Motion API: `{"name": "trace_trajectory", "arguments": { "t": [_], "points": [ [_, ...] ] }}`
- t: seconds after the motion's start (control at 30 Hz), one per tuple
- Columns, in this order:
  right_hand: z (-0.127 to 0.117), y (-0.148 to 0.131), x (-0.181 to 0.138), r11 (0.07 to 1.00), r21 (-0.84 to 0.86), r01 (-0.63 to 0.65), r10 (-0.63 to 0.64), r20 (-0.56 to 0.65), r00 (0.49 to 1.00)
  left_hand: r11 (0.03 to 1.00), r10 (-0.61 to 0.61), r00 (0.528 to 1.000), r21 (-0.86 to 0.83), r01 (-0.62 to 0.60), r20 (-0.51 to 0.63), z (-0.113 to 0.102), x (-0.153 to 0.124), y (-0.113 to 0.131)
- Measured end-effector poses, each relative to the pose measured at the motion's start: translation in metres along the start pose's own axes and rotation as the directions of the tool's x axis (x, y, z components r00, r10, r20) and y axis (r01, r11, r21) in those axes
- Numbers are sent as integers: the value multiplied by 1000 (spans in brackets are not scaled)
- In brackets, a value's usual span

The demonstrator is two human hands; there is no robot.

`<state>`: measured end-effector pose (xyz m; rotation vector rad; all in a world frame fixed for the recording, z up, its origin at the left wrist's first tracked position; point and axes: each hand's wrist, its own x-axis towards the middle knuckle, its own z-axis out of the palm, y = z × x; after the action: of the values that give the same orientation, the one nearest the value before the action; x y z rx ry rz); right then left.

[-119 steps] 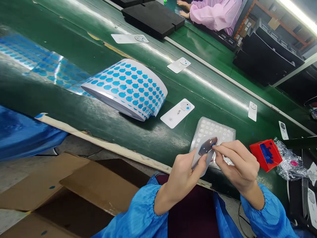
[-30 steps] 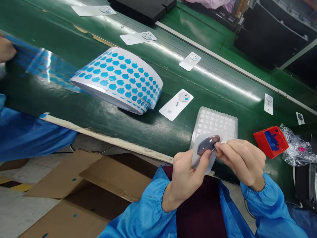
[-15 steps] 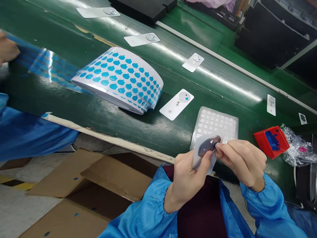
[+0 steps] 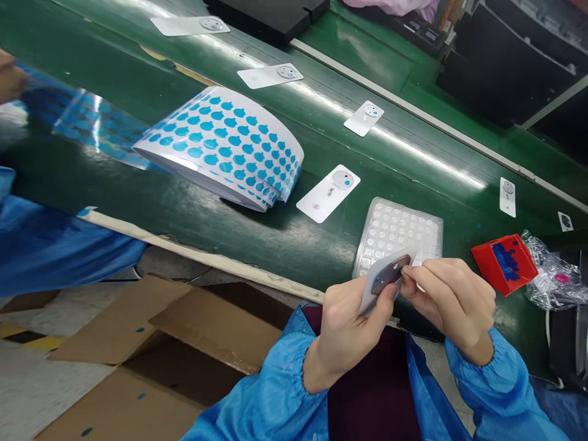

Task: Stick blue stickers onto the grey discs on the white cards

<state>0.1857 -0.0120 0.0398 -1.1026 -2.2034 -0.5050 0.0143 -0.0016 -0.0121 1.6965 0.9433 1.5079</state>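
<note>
My left hand (image 4: 346,331) grips a white phone back cover (image 4: 373,283), thumb in front and fingers behind. The cover is tilted, its grey camera plate (image 4: 390,272) facing up and to the right. My right hand (image 4: 452,300) is closed, with thumb and forefinger pinched at the plate's right end. A hint of something small shows between those fingertips, too small to name. Under and behind the cover, a clear plastic tray (image 4: 404,226) of small round white pieces lies on the green bench. Left of the tray rests another white phone back cover (image 4: 328,196) with a blue dot on its camera plate.
A roll of blue stickers (image 4: 220,144) stands on the green bench (image 4: 184,220). More white covers lie on the strip beyond. A red box (image 4: 504,263) and clear plastic wrap (image 4: 555,275) sit at right. Another person's hand (image 4: 10,76) is at far left; cardboard boxes (image 4: 206,321) are below.
The cover in my left hand has turned more edge-on, while my right fingertips stay at its camera plate. The covers on the far strip have shifted slightly right. The other person's hand has moved left.
</note>
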Motion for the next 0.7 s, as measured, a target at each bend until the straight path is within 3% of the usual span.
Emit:
{"name": "trace_trajectory", "arguments": {
  "t": [0.23, 0.37, 0.47, 0.7],
  "points": [
    [-5, 0, -8, 998, -50, 35, -35, 10, 999, 994, -100, 994, -38, 101, 37, -1, -2, 5],
    [1, -1, -9, 999, 4, -36, 36, -70, 997, 986, -152, 988, -59, 154, 31, -1, -2, 6],
    [4, -1, -10, 997, 38, -69, 72, -93, 993, 986, -124, 991, -108, 128, 50, 0, -1, 6],
    [-6, 0, -8, 998, 47, -43, 43, 0, 999, 996, -32, 998, -85, 37, 57, 2, 1, 3]
  ]
}}
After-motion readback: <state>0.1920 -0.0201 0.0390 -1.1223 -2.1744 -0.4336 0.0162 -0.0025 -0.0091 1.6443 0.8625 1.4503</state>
